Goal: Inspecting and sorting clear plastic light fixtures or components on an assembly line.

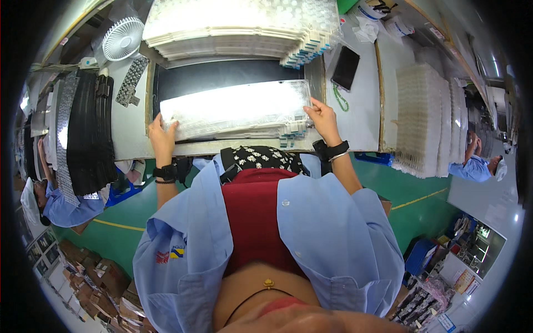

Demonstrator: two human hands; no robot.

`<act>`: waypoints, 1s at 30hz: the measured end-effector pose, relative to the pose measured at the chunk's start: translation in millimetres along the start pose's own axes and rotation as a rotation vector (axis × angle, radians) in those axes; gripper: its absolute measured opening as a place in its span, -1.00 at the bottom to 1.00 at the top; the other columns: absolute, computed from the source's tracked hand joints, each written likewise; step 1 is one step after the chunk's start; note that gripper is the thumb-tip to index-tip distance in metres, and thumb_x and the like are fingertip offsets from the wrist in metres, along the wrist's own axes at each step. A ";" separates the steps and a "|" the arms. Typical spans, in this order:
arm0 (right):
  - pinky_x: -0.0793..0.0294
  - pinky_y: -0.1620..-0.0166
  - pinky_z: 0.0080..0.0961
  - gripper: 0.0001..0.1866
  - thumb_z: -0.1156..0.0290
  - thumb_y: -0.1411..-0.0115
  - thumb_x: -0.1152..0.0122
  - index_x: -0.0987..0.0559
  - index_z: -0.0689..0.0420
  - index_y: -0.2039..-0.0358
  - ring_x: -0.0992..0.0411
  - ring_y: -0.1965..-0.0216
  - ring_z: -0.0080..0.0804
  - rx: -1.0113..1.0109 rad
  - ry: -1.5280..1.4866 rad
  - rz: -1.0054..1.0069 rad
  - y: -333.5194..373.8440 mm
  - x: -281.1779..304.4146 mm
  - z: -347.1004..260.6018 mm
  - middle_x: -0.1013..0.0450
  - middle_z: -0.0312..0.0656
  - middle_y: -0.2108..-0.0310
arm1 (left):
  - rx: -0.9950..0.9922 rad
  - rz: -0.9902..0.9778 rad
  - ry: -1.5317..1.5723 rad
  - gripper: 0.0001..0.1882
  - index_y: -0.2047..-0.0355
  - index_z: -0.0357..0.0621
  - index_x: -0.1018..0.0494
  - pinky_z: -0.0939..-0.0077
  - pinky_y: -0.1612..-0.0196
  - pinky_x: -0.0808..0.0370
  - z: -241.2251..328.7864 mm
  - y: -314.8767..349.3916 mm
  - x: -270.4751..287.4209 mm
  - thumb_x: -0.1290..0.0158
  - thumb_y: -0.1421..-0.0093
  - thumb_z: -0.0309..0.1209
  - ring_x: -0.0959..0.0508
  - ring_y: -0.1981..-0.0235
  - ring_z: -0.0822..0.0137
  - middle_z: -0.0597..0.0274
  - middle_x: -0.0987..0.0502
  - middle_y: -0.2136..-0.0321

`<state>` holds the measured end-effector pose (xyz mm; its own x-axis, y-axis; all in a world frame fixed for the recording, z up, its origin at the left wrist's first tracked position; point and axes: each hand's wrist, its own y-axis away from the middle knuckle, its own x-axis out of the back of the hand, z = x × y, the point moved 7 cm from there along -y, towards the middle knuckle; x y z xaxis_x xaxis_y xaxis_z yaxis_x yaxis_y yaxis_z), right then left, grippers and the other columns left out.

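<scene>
A long, clear plastic tray lies lengthwise across the front of the bench, glaring white where light strikes it. My left hand grips its left end, thumb on the upper face. At the opposite end, my right hand pinches the right edge between thumb and fingers. Beneath the tray's front edge more clear layers show, with small blue-tipped tabs at the right. Whether these layers are joined to the held tray, I cannot tell. Behind it is a dark recessed surface.
A tall stack of similar clear trays stands at the back. A white fan and a perforated metal strip are on the left. To the right lie a phone and a green beaded cord. People work at both sides.
</scene>
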<state>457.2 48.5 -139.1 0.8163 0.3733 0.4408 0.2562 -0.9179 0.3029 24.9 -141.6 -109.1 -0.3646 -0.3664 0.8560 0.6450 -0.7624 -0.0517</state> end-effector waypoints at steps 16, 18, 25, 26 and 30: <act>-0.28 0.45 -0.79 -0.73 0.49 -0.15 -0.04 -0.44 0.26 0.12 -0.34 0.50 -0.72 0.084 -0.263 0.112 3.0 6.9 -16.1 -0.48 -0.28 0.47 | 0.196 -0.187 0.716 -0.85 0.24 -0.20 -0.29 0.72 0.44 -0.38 -18.6 -12.2 -13.1 0.06 -0.18 -0.46 -0.46 0.48 0.56 0.34 -0.46 0.54; -0.33 0.40 -0.74 -0.75 0.50 -0.11 -0.08 -0.44 0.30 0.17 -0.39 0.48 -0.67 0.013 -0.361 -0.111 2.6 -3.3 -16.6 -0.51 -0.24 0.49 | 0.166 -0.162 0.707 -0.84 0.23 -0.21 -0.30 0.74 0.45 -0.35 -24.7 -16.8 -1.8 0.05 -0.17 -0.49 -0.42 0.53 0.60 0.34 -0.48 0.55; -0.10 0.55 -0.82 -0.69 0.48 -0.12 -0.10 -0.43 0.27 0.10 -0.20 0.59 -0.82 0.105 -0.328 -0.127 10.8 16.0 -43.4 -0.42 -0.41 0.55 | 0.149 -0.047 0.814 -0.83 0.23 -0.20 -0.33 0.78 0.56 -0.27 -19.0 -22.9 45.5 0.01 -0.15 -0.49 -0.35 0.61 0.66 0.35 -0.48 0.60; -0.14 0.53 -0.81 -0.69 0.47 -0.13 -0.09 -0.43 0.26 0.09 -0.23 0.57 -0.81 0.127 -0.307 -0.118 12.1 23.2 -52.5 -0.44 -0.39 0.52 | 0.166 -0.063 0.800 -0.83 0.22 -0.20 -0.34 0.77 0.57 -0.27 -17.1 -20.5 53.8 0.02 -0.15 -0.49 -0.35 0.61 0.66 0.35 -0.47 0.61; -0.28 0.36 -0.78 -0.68 0.47 -0.16 -0.04 -0.42 0.22 0.05 -0.34 0.43 -0.73 0.129 -0.235 -0.024 20.4 64.9 -78.6 -0.49 -0.29 0.37 | 0.170 -0.141 0.905 -0.82 0.21 -0.22 -0.36 0.76 0.54 -0.31 14.7 -17.2 60.9 0.03 -0.17 -0.46 -0.38 0.56 0.64 0.34 -0.46 0.53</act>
<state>474.7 64.5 -38.0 0.9031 0.3675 0.2223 0.3283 -0.9244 0.1945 1.5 -143.0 -48.5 -0.7856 -0.6074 0.1178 0.6187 -0.7693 0.1594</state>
